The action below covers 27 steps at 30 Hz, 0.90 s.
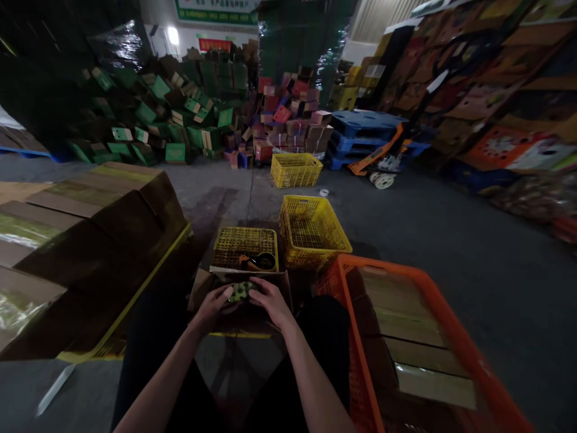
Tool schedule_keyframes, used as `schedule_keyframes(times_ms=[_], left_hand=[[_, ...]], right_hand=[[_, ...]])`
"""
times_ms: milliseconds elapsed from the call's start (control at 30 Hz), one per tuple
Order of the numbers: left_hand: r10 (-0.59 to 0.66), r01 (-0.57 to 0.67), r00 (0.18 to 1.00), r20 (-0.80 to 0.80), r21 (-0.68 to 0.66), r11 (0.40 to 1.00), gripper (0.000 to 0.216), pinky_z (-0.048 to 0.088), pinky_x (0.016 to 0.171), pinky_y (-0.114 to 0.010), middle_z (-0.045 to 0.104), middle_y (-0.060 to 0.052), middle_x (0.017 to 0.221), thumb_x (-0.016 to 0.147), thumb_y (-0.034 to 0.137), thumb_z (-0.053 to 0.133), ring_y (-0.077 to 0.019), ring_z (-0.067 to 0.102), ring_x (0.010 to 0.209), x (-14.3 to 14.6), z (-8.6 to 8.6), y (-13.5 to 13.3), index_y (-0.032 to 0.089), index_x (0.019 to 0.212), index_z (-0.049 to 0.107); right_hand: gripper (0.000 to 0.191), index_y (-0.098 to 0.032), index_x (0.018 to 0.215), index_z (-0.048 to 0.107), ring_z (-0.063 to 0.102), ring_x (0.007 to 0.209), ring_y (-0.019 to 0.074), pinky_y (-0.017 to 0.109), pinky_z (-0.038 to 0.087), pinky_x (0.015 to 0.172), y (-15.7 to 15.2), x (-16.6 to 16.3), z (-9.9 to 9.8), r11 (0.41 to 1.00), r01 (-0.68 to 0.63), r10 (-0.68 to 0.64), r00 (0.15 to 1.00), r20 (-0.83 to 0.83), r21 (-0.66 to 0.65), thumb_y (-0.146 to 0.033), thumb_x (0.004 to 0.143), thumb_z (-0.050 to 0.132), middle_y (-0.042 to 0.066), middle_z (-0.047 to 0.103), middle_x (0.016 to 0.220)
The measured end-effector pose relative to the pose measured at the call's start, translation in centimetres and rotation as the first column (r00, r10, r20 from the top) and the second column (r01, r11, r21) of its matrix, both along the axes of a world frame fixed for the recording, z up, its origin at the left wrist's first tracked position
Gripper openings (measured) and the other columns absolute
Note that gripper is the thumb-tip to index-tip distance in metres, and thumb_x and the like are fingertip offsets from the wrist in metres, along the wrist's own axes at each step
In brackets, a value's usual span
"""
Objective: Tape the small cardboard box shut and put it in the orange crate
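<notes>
My left hand point(215, 305) and my right hand point(269, 299) hold a small rounded object point(241, 291) with a green and dark blotchy pattern between them. The thumbs lie on its near top and the fingers curl round its two ends; I cannot make out its exact kind. Both hands are over an open cardboard box point(197, 291) between my knees, whose inside is dark. Just beyond the box, a black and orange tape dispenser point(259, 261) lies on an upturned yellow crate point(243, 237).
A yellow crate point(331, 225) stands ahead, with another yellow crate point(295, 170) behind it. At right, an orange crate point(433, 282) holds cardboard boxes. Stacked cartons point(112, 192) rise at left. Farther off are blue pallets point(360, 123), an orange pallet jack point(378, 156) and heaped green boxes point(175, 152).
</notes>
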<state>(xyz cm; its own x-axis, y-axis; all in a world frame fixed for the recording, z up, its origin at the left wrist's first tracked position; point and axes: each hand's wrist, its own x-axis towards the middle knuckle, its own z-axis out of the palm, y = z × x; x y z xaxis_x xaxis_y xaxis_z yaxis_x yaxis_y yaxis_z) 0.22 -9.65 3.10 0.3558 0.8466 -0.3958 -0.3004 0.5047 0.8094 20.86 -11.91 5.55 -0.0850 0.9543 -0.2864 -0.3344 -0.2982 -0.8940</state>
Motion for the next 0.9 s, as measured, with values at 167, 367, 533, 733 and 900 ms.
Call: schedule_keyframes(times_ms=[167,367,533,733,900], left_hand=[[-0.012,0.01,0.996,-0.088,-0.032,0.999,0.066,0.059,0.083,-0.039,0.071,-0.019,0.118,0.071,0.064,0.079,-0.0309,0.071,0.104,0.2,-0.2,-0.1,0.014,0.113,0.072],[-0.039,0.084,0.978,-0.207,0.212,0.974,0.07,0.052,0.096,-0.036,0.071,-0.012,0.122,0.065,0.048,0.087,-0.0322,0.062,0.119,0.3,1.6,0.0,0.017,0.125,0.069],[-0.106,0.224,0.934,-0.341,0.326,0.918,0.055,0.05,0.094,-0.033,0.075,-0.01,0.112,0.067,0.041,0.085,-0.0304,0.067,0.109,0.1,2.1,0.1,0.018,0.117,0.074],[0.017,0.134,0.909,-0.417,0.33,0.934,0.049,0.053,0.078,-0.034,0.075,-0.014,0.101,0.073,0.05,0.077,-0.0305,0.07,0.093,-0.3,0.1,1.1,0.014,0.106,0.075],[0.108,0.115,0.827,-0.552,0.354,0.928,0.041,0.051,0.082,-0.037,0.075,-0.012,0.092,0.057,0.036,0.086,-0.0329,0.069,0.093,-0.2,-2.1,3.0,0.017,0.091,0.074]], right_hand=[[0.051,-0.021,0.105,0.077,0.07,0.092,0.0212,0.034,0.058,0.082,0.2,0.0,-0.1,0.998,0.063,-0.063,0.998,0.006,-0.011,-0.044,0.062,0.089,0.005,0.076,0.098],[0.045,-0.021,0.093,0.081,0.068,0.074,0.0181,0.032,0.058,0.072,0.3,-0.2,-0.6,0.994,0.107,-0.105,0.99,0.091,-0.016,-0.051,0.061,0.088,0.003,0.076,0.086],[0.048,-0.018,0.09,0.08,0.066,0.066,0.0174,0.032,0.057,0.066,0.5,-0.4,-1.4,0.994,0.113,-0.112,0.979,0.172,-0.001,-0.058,0.063,0.084,0.004,0.074,0.081],[0.044,-0.022,0.126,0.068,0.071,0.091,0.0244,0.036,0.057,0.078,1.6,0.8,-2.4,0.998,0.041,-0.068,0.735,0.675,0.056,-0.048,0.094,0.053,0.008,0.075,0.11],[0.026,-0.02,0.108,0.075,0.065,0.116,0.0252,0.032,0.045,0.097,2.2,1.3,-3.4,0.986,-0.141,0.144,0.474,0.869,-0.087,-0.018,0.092,0.054,0.011,0.074,0.114]])
